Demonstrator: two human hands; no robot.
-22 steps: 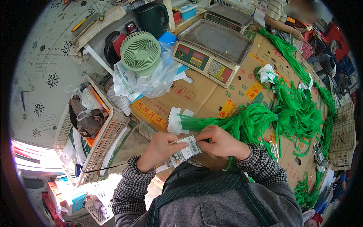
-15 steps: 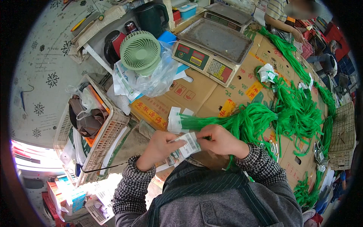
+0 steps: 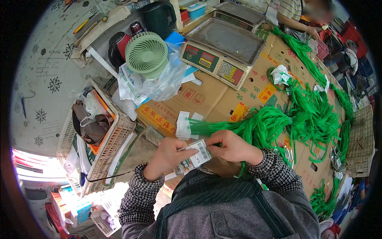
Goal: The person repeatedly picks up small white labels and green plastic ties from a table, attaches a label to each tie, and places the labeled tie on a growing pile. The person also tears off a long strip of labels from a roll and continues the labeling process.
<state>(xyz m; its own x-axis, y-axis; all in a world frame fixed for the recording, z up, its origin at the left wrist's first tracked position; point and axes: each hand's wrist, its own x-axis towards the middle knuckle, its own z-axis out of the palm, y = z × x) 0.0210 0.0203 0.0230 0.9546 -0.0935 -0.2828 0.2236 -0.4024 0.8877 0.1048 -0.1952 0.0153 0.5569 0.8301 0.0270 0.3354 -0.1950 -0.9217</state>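
My left hand (image 3: 167,154) is closed around a small stack of white printed labels (image 3: 201,155), its thumb lying across the top one, which bears a barcode. Fingers of my right hand (image 3: 231,146) are pinched together at the labels' right edge; a bit of green shows there, but what exactly they grip is hidden. Just beyond both hands lies a bundle of green mesh net bags (image 3: 258,126), with white tags (image 3: 183,125) at its left end.
More green mesh (image 3: 312,113) spreads over the cardboard-covered table (image 3: 217,97) to the right. A weighing scale (image 3: 223,44), a green fan (image 3: 146,53) and a plastic bag (image 3: 171,81) stand farther back. At left is a plastic crate (image 3: 109,149). Another person (image 3: 292,18) works at far right.
The labels have turned slightly, so the top one's barcode faces up more plainly. Both hands stay nearly in place, still close together. The other person's arm has shifted a little.
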